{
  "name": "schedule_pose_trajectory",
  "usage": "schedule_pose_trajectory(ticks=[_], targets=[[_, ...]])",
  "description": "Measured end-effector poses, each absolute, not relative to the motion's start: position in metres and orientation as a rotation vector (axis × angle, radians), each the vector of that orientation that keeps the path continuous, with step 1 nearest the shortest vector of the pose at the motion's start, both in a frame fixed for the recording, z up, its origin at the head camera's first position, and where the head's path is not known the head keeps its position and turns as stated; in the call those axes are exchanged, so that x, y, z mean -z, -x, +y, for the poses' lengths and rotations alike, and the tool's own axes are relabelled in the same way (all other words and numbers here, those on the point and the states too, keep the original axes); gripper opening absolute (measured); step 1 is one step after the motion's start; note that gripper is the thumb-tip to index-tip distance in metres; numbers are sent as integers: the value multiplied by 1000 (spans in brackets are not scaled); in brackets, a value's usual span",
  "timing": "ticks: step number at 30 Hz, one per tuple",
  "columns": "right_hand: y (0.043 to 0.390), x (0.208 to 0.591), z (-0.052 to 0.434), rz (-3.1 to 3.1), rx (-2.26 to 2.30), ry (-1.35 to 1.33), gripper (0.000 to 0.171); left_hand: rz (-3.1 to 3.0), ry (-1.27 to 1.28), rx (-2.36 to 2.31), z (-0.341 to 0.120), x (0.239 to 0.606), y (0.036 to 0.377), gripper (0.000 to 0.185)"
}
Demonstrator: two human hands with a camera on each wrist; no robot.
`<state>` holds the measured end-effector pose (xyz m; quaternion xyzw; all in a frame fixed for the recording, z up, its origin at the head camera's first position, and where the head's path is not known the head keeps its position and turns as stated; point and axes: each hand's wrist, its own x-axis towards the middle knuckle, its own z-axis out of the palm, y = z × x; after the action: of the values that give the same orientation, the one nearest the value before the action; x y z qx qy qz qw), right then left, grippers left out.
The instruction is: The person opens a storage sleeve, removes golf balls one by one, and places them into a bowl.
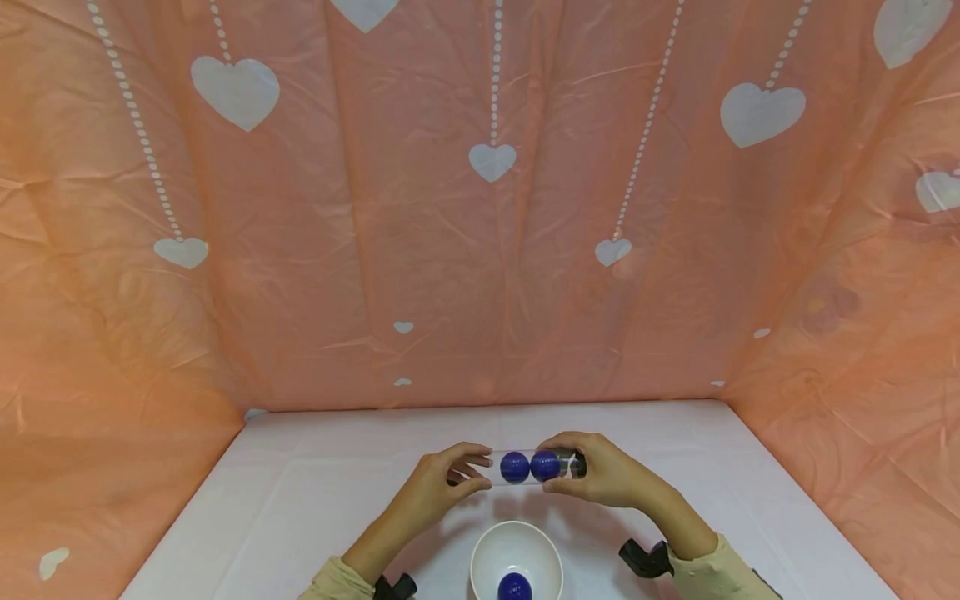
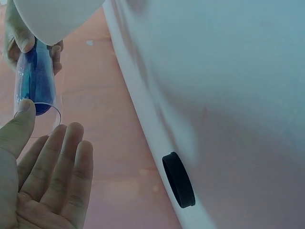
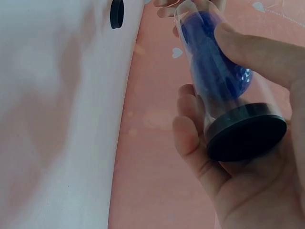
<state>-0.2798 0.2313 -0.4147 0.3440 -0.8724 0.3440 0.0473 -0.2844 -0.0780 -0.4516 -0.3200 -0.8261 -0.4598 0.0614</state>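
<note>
The right hand (image 1: pixel 609 477) grips the capped end of a clear tube (image 1: pixel 529 467) holding two blue balls (image 1: pixel 515 467), level above the tabletop (image 1: pixel 300 500). The left hand (image 1: pixel 431 487), fingers relaxed and open, touches the tube's open end just beyond a white bowl (image 1: pixel 487 554)

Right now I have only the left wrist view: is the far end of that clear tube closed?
Observer: Yes. The right wrist view shows a black cap on the tube, at the end the right hand holds.
Reviewer: How many balls are inside?
Observer: The head view shows two blue balls side by side in it.
Reviewer: Any others around?
Observer: A third blue ball lies in a white bowl just in front of the person.
</note>
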Motion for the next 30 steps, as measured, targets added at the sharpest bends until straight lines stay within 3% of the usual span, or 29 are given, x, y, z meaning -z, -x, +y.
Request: schedule_pose_trajectory(ticks=[30], targets=[[280, 416, 231, -2672, -1171, -1042, 40, -2528, 971, 1498, -79, 453, 284, 39]])
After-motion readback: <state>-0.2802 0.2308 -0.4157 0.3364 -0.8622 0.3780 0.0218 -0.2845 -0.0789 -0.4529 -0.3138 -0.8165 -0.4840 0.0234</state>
